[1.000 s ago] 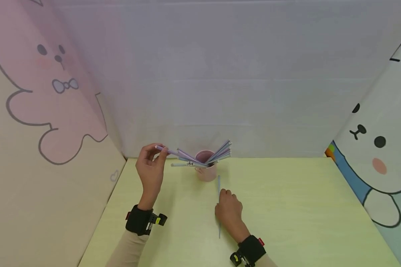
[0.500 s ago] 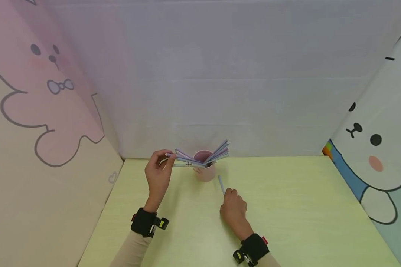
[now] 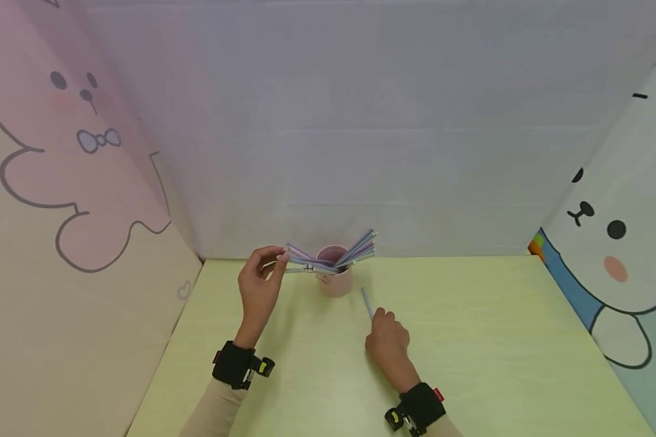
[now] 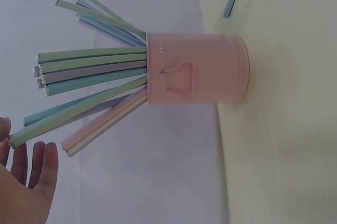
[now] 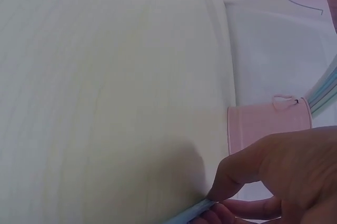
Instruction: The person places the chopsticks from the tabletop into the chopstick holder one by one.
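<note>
A pink cup [image 3: 336, 285] with a small moulded handle holds several thin pastel sticks [image 4: 95, 63], fanned out to both sides above its rim. At the cup's left, my left hand [image 3: 261, 285] has its thumb and fingertips at the outer end of a green stick [image 4: 68, 116], pinching it; the other end sits inside the cup. In front of the cup and to its right, my right hand [image 3: 387, 343] grips a light blue stick [image 3: 367, 302] low over the table. Its far end points toward the cup; the near end is hidden under the hand.
The pale yellow table [image 3: 470, 328] meets a plain whitish back sheet [image 3: 415, 152] just behind the cup. Printed cartoon panels stand on the left [image 3: 87, 182] and right [image 3: 623, 243]. Each wrist wears a black band with a small camera.
My left hand has moved right toward the cup, and the stick it holds sticks out less. My right hand has shifted slightly right, with the blue stick turning to a slant.
</note>
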Demonstrator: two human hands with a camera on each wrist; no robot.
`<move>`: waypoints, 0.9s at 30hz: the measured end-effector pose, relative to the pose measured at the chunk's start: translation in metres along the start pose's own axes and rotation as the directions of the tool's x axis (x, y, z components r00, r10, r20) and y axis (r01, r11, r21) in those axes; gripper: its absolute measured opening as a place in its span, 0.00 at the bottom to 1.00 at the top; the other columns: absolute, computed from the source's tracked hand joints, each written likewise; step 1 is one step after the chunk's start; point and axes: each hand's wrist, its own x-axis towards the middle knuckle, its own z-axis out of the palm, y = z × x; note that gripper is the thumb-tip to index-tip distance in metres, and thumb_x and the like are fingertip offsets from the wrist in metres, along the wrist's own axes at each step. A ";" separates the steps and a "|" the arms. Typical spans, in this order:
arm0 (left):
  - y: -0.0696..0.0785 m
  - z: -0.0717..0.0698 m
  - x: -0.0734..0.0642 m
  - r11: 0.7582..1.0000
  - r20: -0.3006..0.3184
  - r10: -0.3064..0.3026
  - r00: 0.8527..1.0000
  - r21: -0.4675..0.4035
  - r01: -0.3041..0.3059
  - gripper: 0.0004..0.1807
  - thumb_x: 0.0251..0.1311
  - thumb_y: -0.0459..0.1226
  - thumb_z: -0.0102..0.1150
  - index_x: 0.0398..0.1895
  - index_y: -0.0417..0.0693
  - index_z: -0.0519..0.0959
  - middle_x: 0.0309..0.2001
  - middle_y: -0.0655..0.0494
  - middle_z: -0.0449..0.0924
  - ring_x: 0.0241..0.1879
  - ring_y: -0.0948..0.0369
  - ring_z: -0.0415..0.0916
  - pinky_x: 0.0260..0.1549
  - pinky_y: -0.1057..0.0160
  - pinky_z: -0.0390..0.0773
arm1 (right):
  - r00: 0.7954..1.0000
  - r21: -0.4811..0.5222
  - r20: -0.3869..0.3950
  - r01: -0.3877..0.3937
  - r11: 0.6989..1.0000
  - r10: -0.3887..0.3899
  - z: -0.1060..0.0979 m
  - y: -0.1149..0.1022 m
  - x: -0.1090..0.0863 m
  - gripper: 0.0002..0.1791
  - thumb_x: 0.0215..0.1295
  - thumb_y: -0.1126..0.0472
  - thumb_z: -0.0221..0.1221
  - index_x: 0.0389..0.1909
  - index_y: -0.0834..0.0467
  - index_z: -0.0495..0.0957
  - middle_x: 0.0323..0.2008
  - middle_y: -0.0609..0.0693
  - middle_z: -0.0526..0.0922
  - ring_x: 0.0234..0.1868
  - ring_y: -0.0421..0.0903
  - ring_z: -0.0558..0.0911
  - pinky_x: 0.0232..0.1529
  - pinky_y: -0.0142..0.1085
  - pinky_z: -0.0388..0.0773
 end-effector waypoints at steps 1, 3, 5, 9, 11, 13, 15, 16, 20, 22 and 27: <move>0.005 -0.001 0.000 1.000 0.001 -0.003 1.000 0.006 0.003 0.11 0.55 0.19 0.62 0.43 0.22 0.78 0.40 0.31 0.80 0.40 0.42 0.78 0.40 0.68 0.83 | 1.000 0.000 0.010 -0.003 1.000 0.003 -0.001 0.001 0.000 0.10 0.55 0.66 0.62 0.31 0.63 0.68 0.25 0.56 0.70 0.20 0.56 0.78 0.14 0.45 0.75; 0.007 -0.002 -0.001 1.000 -0.002 0.006 1.000 0.001 -0.006 0.12 0.54 0.18 0.63 0.43 0.22 0.77 0.40 0.31 0.79 0.40 0.42 0.78 0.40 0.70 0.83 | 1.000 0.002 0.025 -0.006 1.000 0.006 -0.004 0.004 0.000 0.10 0.56 0.66 0.61 0.30 0.62 0.68 0.25 0.56 0.71 0.21 0.56 0.78 0.14 0.44 0.74; 0.009 -0.003 -0.001 1.000 -0.008 0.012 1.000 0.000 -0.012 0.13 0.53 0.17 0.63 0.42 0.22 0.77 0.40 0.30 0.79 0.40 0.42 0.78 0.41 0.71 0.83 | 0.999 0.009 0.032 -0.008 1.000 0.008 -0.007 0.007 0.000 0.09 0.56 0.67 0.61 0.29 0.62 0.68 0.25 0.56 0.72 0.21 0.56 0.78 0.14 0.45 0.74; 0.014 -0.005 -0.001 0.999 -0.016 0.034 0.999 -0.005 -0.034 0.13 0.51 0.15 0.63 0.42 0.22 0.77 0.39 0.29 0.78 0.40 0.42 0.78 0.42 0.72 0.82 | 0.998 0.021 0.058 -0.019 1.000 0.018 -0.013 0.014 -0.001 0.09 0.55 0.67 0.61 0.30 0.63 0.69 0.26 0.56 0.73 0.24 0.57 0.79 0.16 0.46 0.76; 0.016 -0.006 -0.002 0.999 -0.022 0.044 0.999 -0.013 -0.045 0.13 0.51 0.15 0.62 0.41 0.21 0.77 0.39 0.29 0.78 0.40 0.41 0.77 0.42 0.72 0.82 | 0.997 0.030 0.076 -0.027 0.999 0.025 -0.016 0.017 -0.002 0.08 0.56 0.67 0.61 0.31 0.63 0.70 0.26 0.56 0.74 0.24 0.57 0.79 0.17 0.46 0.76; 0.019 -0.007 -0.002 0.998 -0.024 0.050 0.998 -0.025 -0.051 0.12 0.51 0.14 0.62 0.41 0.20 0.77 0.39 0.29 0.78 0.39 0.41 0.77 0.42 0.71 0.82 | 0.996 0.046 0.086 -0.036 0.998 0.032 -0.019 0.019 -0.004 0.07 0.56 0.68 0.60 0.32 0.63 0.70 0.26 0.56 0.74 0.23 0.55 0.78 0.17 0.46 0.75; 0.022 -0.007 -0.003 0.998 -0.021 0.058 0.998 -0.030 -0.058 0.12 0.51 0.14 0.61 0.41 0.20 0.77 0.38 0.29 0.78 0.39 0.41 0.77 0.42 0.70 0.82 | 0.996 0.067 0.085 -0.040 0.997 0.034 -0.022 0.021 -0.006 0.07 0.55 0.68 0.60 0.32 0.64 0.71 0.25 0.55 0.73 0.22 0.54 0.77 0.16 0.45 0.74; 0.023 -0.007 -0.003 0.997 -0.019 0.062 0.998 -0.034 -0.062 0.12 0.51 0.14 0.61 0.41 0.19 0.77 0.38 0.28 0.78 0.39 0.41 0.77 0.42 0.69 0.82 | 0.996 0.079 0.080 -0.039 0.996 0.033 -0.025 0.022 -0.007 0.07 0.55 0.69 0.60 0.32 0.63 0.71 0.24 0.55 0.73 0.21 0.53 0.76 0.15 0.44 0.74; 0.031 -0.006 -0.003 0.997 -0.014 0.074 0.997 -0.016 -0.074 0.11 0.52 0.14 0.60 0.41 0.20 0.77 0.38 0.30 0.78 0.38 0.42 0.77 0.43 0.65 0.82 | 0.999 0.123 0.040 -0.020 0.992 0.015 -0.032 0.023 -0.012 0.09 0.53 0.69 0.60 0.35 0.63 0.74 0.25 0.55 0.75 0.20 0.52 0.76 0.14 0.43 0.74; 0.034 -0.006 -0.003 0.997 -0.017 0.077 0.997 -0.006 -0.077 0.11 0.53 0.14 0.60 0.41 0.20 0.77 0.38 0.30 0.78 0.38 0.42 0.77 0.43 0.62 0.82 | 1.000 0.140 0.017 -0.007 0.990 0.005 -0.037 0.023 -0.015 0.11 0.52 0.69 0.60 0.39 0.63 0.76 0.27 0.55 0.77 0.20 0.51 0.76 0.14 0.42 0.74; 0.040 -0.004 -0.003 0.996 -0.029 0.088 0.996 -0.002 -0.088 0.11 0.52 0.14 0.60 0.40 0.21 0.78 0.37 0.31 0.78 0.38 0.44 0.77 0.44 0.60 0.82 | 0.999 0.185 -0.034 0.022 0.983 -0.016 -0.048 0.021 -0.020 0.14 0.51 0.69 0.60 0.41 0.64 0.77 0.27 0.53 0.78 0.18 0.48 0.75 0.11 0.39 0.71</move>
